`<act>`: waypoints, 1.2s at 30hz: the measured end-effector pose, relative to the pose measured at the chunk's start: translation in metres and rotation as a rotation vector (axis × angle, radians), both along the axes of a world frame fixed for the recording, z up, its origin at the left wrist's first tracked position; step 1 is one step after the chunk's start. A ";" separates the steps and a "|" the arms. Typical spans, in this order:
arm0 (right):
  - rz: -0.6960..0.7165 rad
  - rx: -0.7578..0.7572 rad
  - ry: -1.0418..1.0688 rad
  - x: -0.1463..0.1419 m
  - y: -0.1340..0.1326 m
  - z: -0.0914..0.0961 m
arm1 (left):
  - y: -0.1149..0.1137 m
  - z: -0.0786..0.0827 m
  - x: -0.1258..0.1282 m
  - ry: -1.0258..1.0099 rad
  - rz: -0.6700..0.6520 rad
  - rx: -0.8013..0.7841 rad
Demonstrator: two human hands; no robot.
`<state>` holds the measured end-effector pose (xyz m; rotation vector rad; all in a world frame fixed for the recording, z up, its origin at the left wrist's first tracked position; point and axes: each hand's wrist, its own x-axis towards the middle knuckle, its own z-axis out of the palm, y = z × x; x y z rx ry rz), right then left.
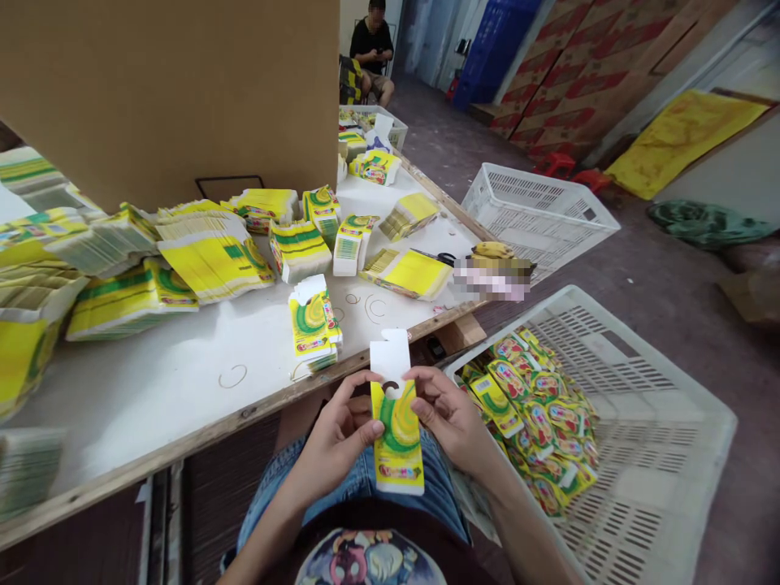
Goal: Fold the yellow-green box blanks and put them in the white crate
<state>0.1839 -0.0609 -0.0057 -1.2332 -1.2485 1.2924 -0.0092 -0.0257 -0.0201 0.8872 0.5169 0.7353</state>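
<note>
Over my lap I hold a small yellow and green printed carton [397, 435] with a white hang tab on top. My left hand [337, 435] pinches its left edge, thumb on the front. My right hand [448, 414] grips its right edge near the tab. Both hands are closed on the carton. A short stack of the same flat cartons [313, 325] lies on the white table [183, 382] just ahead of my hands.
Many stacks of flat yellow cartons [207, 256] cover the table's far side, before a brown cardboard sheet [171, 89]. A white plastic crate [664, 455] at my right holds folded cartons [536, 414]. Another crate [536, 211] stands beyond. A seated person [371, 49] is far back.
</note>
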 end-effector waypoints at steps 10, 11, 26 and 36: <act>-0.182 0.169 -0.089 -0.003 0.008 -0.004 | 0.001 -0.002 0.004 0.062 0.019 0.017; -0.174 0.201 -0.145 -0.001 0.008 -0.003 | 0.001 -0.003 0.004 0.083 0.029 0.030; -0.134 -0.086 -0.461 -0.001 0.007 0.008 | -0.004 -0.008 0.009 0.296 0.071 0.231; -0.162 0.028 -0.450 -0.003 0.001 0.006 | 0.001 -0.004 0.010 0.141 0.084 0.048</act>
